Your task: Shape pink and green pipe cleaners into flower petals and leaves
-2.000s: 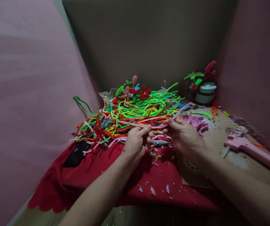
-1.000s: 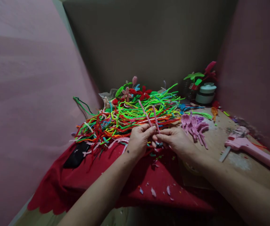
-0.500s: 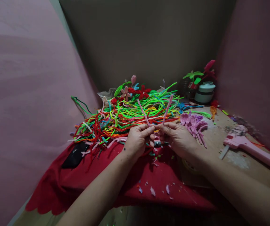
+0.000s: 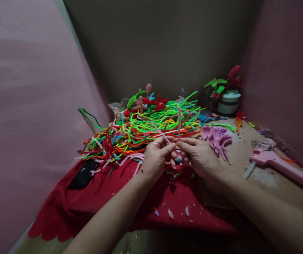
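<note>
My left hand (image 4: pixel 155 158) and my right hand (image 4: pixel 197 155) meet in front of me, both pinched on one pink pipe cleaner (image 4: pixel 179 121) that is bent in a V. Its two ends stick up from between my fingertips, one leaning left, one nearly upright. Just behind my hands lies a big tangled pile of pipe cleaners (image 4: pixel 143 128) in green, red, orange and blue. Scissors (image 4: pixel 178 160) lie partly hidden under my fingers on the red cloth (image 4: pixel 109 197).
Finished pink pipe-cleaner petals (image 4: pixel 217 139) lie right of the pile. A pink glue gun (image 4: pixel 280 162) rests on the wooden table at right. A white lidded jar (image 4: pixel 228 102) with pipe-cleaner flowers stands at the back right. A black object (image 4: pixel 84 176) lies on the cloth at left. Walls close in on three sides.
Two seconds ago the pink pipe cleaner was stretched straight between my hands. My hands came together and folded it, and its right end has swung from leaning right to nearly upright.
</note>
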`<state>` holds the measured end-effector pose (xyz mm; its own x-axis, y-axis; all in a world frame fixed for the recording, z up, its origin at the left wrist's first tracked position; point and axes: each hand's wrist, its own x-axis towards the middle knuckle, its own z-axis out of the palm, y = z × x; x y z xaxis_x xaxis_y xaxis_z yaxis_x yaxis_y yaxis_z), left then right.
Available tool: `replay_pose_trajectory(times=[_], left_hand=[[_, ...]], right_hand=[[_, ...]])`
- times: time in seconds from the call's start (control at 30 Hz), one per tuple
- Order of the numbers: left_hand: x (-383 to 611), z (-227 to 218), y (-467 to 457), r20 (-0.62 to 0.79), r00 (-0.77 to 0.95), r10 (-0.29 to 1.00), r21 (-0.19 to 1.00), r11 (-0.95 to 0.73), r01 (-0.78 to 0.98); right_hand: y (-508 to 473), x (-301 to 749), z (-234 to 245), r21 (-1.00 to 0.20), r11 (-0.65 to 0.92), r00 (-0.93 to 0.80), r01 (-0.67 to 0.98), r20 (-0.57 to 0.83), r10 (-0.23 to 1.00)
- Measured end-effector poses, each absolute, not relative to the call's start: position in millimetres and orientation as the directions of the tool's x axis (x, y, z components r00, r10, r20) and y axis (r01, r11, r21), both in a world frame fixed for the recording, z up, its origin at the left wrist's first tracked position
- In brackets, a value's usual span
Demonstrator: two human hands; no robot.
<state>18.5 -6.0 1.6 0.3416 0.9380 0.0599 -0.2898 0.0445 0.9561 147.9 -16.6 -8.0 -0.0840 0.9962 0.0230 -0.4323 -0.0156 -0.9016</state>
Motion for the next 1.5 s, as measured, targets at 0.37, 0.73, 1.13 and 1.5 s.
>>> replay_pose_trajectory(times=[0.37,0.73,1.13,1.5], left_hand=[[13,9,0,-0.057,0.352,0.934,0.969,0.137,-0.207],[10,8,3,-0.018,0.254,0.967,0.927,0.111,-0.358],[17,13,-2,0.060,0.150,0.987,0.929,0.000,-0.371],[19,29,5,0.113,0.226,0.968,0.964,-0.051,-0.262]], right_hand=[[-14,152,-10,-0.904,-0.121,-0.257,-0.410,-0.013,0.966],[-12,156,-16,-0.723,-0.418,-0.527,-0.550,-0.088,0.845],[-14,151,-18,-0.741,-0.363,-0.402,-0.565,-0.136,0.905],[-13,151,-7,-0.761,-0.243,-0.294,-0.602,-0.072,0.953]])
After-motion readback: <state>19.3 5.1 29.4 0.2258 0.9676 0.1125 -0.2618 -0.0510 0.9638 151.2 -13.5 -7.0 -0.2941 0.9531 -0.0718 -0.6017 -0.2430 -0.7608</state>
